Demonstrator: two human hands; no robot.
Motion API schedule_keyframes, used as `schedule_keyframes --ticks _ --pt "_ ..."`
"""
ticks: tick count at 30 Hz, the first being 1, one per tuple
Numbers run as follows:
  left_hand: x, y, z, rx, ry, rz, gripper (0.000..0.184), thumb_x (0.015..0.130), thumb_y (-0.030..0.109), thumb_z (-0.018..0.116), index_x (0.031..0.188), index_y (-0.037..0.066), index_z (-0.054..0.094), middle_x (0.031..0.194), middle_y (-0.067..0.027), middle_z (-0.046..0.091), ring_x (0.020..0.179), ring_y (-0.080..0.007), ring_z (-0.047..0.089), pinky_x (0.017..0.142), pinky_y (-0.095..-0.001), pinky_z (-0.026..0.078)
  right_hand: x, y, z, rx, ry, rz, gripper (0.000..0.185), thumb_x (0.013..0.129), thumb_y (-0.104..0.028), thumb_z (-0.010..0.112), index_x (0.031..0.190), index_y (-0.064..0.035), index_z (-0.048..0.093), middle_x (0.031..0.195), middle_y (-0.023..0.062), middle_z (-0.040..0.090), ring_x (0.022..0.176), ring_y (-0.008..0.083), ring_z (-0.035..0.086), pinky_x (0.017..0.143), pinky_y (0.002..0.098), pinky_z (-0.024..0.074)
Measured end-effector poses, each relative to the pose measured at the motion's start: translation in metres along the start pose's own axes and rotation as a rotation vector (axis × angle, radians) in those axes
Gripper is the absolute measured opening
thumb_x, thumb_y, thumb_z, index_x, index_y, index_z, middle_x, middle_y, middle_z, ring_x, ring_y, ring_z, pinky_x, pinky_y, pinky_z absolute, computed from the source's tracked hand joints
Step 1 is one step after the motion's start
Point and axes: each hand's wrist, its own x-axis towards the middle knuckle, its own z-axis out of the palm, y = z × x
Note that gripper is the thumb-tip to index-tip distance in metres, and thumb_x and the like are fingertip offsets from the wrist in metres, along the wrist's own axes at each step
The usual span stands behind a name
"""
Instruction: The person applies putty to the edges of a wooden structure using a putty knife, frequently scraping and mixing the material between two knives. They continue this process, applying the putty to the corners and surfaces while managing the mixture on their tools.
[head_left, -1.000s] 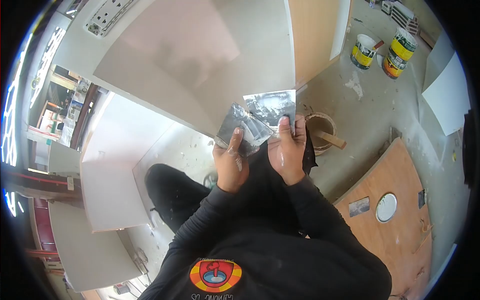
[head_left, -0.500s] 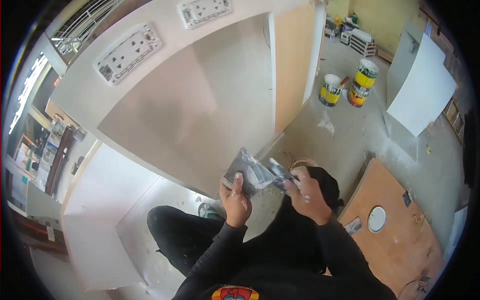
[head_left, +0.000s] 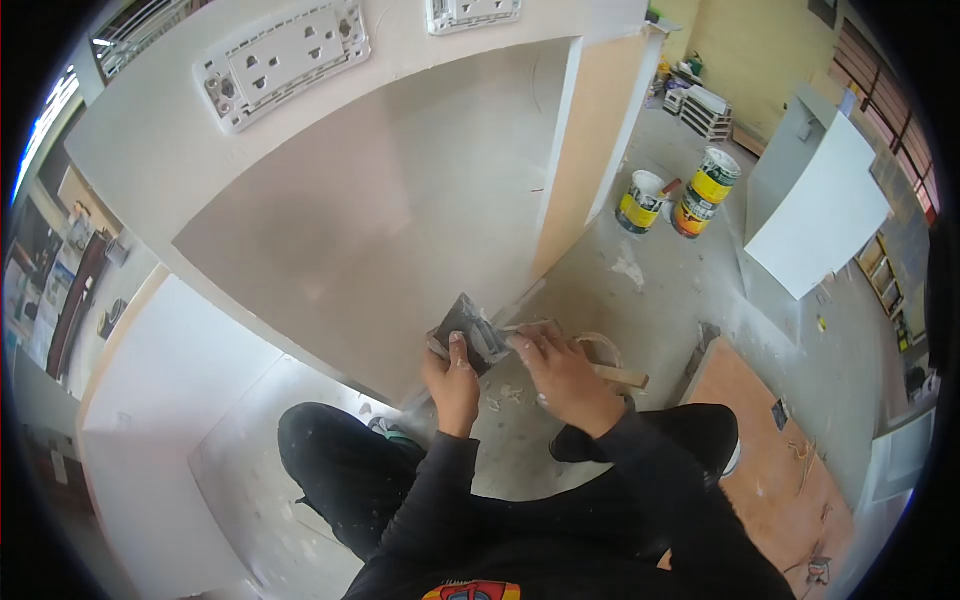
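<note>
My left hand (head_left: 452, 388) holds a dark flat putty plate (head_left: 455, 320), its thumb pressed on the face and its fingers behind. Pale putty (head_left: 486, 345) smears the plate's right part. My right hand (head_left: 572, 385) is closed around a putty knife (head_left: 522, 328), which is mostly hidden by the fingers. Its tip end meets the plate's right edge. Whitish smudges mark the fingers of both hands. Just beyond my right hand, a wooden strip (head_left: 625, 377) lies low by a curved pale rim (head_left: 602, 347).
A curved grey-white panel (head_left: 380, 220) with white sockets (head_left: 285, 62) stands close ahead. Paint buckets (head_left: 640, 205) and stacked cans (head_left: 706, 190) are on the floor at back right. A wooden board (head_left: 770, 470) lies at right, near my knee. Putty scraps dot the floor.
My right hand has turned palm-down and moved left, bringing the knife against the plate. The plate has shifted slightly left. The view has swung, and my right knee lies farther out to the right.
</note>
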Motion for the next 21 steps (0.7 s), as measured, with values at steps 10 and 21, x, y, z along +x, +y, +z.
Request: schedule_keyframes --ticks 10,21 --pt "-0.002 -0.021 -0.017 0.609 -0.327 0.089 0.032 0.098 0.019 0.060 0.117 -0.007 0.058 0.105 -0.0246 0.066 0.096 -0.0343 0.064 0.086 -0.0407 0.048 -0.024 0.014 0.086 0.296 0.165 0.250 0.049 0.080 0.001 0.058 0.127 -0.0088 0.057 0.134 0.0139 0.056 0.124 0.0388 0.052 0.093 0.0498 0.0455" --pt "0.000 -0.043 -0.003 0.387 -0.316 -0.143 0.025 0.100 0.013 0.056 0.115 -0.008 0.059 0.103 -0.0150 0.066 0.095 -0.0199 0.059 0.087 -0.0313 0.047 -0.047 0.057 0.134 0.617 0.075 0.793 0.025 0.092 -0.006 0.060 0.116 -0.0014 0.064 0.099 0.0255 0.068 0.090 0.0436 0.066 0.080 0.0420 0.0521"
